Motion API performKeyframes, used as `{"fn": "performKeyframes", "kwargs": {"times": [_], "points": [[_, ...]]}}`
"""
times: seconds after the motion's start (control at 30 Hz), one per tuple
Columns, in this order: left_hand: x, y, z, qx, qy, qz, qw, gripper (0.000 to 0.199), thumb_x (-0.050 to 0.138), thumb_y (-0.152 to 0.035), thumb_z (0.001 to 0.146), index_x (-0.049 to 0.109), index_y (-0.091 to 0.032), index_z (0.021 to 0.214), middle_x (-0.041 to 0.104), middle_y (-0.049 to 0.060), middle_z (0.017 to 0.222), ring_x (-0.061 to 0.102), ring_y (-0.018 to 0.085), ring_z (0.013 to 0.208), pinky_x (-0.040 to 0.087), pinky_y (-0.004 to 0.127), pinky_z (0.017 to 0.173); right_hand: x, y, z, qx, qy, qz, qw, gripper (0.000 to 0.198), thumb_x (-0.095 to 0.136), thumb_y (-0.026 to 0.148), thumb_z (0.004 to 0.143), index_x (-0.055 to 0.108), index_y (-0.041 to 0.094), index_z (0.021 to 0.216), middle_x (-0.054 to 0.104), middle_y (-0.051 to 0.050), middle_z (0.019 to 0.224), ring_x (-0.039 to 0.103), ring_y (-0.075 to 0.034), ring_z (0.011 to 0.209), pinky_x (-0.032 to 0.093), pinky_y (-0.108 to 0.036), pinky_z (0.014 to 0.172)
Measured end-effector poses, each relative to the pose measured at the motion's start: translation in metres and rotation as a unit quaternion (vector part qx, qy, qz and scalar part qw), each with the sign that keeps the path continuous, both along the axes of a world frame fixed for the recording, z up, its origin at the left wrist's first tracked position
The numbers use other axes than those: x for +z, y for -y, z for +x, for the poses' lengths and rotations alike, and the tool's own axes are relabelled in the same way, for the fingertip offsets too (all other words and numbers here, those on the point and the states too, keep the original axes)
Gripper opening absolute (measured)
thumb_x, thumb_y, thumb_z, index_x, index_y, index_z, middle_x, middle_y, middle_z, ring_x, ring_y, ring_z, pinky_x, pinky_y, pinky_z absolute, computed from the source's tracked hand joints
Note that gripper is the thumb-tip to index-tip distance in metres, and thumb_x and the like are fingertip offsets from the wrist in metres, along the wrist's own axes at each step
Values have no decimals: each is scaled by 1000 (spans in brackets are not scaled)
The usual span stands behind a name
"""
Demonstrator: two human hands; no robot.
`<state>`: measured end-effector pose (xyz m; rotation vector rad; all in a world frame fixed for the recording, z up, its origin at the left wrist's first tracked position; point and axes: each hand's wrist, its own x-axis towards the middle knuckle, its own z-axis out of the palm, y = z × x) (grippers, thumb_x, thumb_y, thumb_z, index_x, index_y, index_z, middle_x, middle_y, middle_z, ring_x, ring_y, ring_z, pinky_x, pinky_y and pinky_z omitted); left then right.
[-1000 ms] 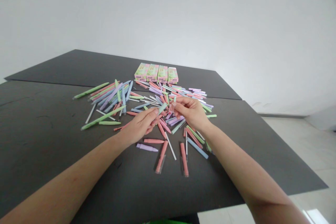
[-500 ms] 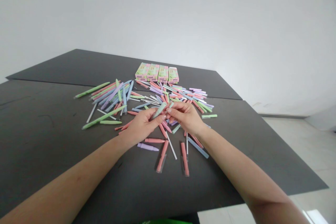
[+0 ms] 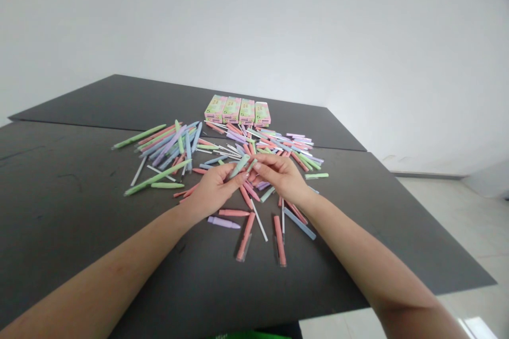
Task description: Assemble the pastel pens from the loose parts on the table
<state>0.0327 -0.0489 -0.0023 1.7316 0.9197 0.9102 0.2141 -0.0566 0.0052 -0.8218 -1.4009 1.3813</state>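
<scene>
Both hands pinched one pale green pen barrel (image 3: 240, 166), left hand (image 3: 212, 190) at 7 o'clock, right hand (image 3: 278, 175) at 3. It looked light, stiff, slick; best gripped mid-barrel.

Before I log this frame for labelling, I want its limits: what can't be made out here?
All in the head view:
- Print on the four boxes: too small to read.
- Join between the pale green pen part and whatever the right hand grips: covered by fingertips.
- Pen pieces beneath the left hand and both wrists: hidden.
- Both elbows: cut off by the bottom edge.
</scene>
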Motion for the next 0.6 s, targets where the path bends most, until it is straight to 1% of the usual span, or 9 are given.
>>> {"fn": "performKeyframes", "kwargs": {"times": [0.07, 0.13, 0.2, 0.3, 0.4, 0.5, 0.6], "points": [[-1, -1, -1, 0, -7, 5, 1000, 30, 55, -44, 84, 65, -16, 85, 52, -2, 57, 54, 15, 59, 45, 24, 54, 0, 0, 1, 2, -3, 9, 1000, 31, 65, 43, 84, 68, 17, 101, 67, -1, 73, 66, -11, 67, 58, -26, 67], [-1, -2, -1, -3, -9, 17, 1000, 29, 56, -44, 84, 65, -16, 84, 58, 0, 64, 57, 16, 66, 47, 26, 61, 1, 0, 1, -2, 9, 25, 1000, 31, 64, 43, 85, 67, 18, 101, 66, -1, 71, 65, -11, 64, 58, -25, 64], [-1, -2, -1, -11, -6, 28, 1000, 28, 56, -41, 85, 64, -15, 82, 63, 2, 72, 59, 17, 71, 49, 28, 69, 3, 1, 2, -6, 36, 40, 999, 31, 64, 44, 84, 66, 17, 99, 65, 0, 68, 63, -10, 59, 56, -24, 60], [1, -1, 0, -43, 10, 28, 999, 26, 52, -37, 89, 64, -15, 83, 67, 3, 80, 61, 17, 77, 49, 30, 77, 5, 2, 2, -5, 80, 59, 995, 32, 62, 45, 86, 65, 15, 97, 61, 2, 61, 58, -9, 51, 52, -21, 51], [2, -1, 0, -63, 15, 27, 998, 25, 51, -35, 90, 64, -15, 83, 68, 3, 80, 62, 17, 78, 48, 29, 79, 6, 4, 3, 13, 109, 56, 992, 31, 60, 45, 87, 62, 14, 94, 60, 3, 57, 55, -8, 45, 48, -19, 46], [1, -2, -1, -46, -3, 37, 998, 23, 54, -34, 88, 63, -15, 79, 67, 2, 77, 62, 17, 77, 48, 28, 76, 5, 4, 3, 25, 108, 47, 993, 32, 61, 45, 86, 63, 14, 92, 61, 2, 57, 57, -8, 46, 49, -19, 47], [-2, -4, -3, -36, -8, 47, 998, 24, 55, -35, 88, 63, -15, 78, 66, 1, 75, 61, 17, 75, 47, 26, 74, 2, 3, 4, 42, 96, 47, 993, 35, 59, 47, 87, 65, 14, 97, 64, 0, 61, 61, -9, 51, 52, -20, 50]]}}
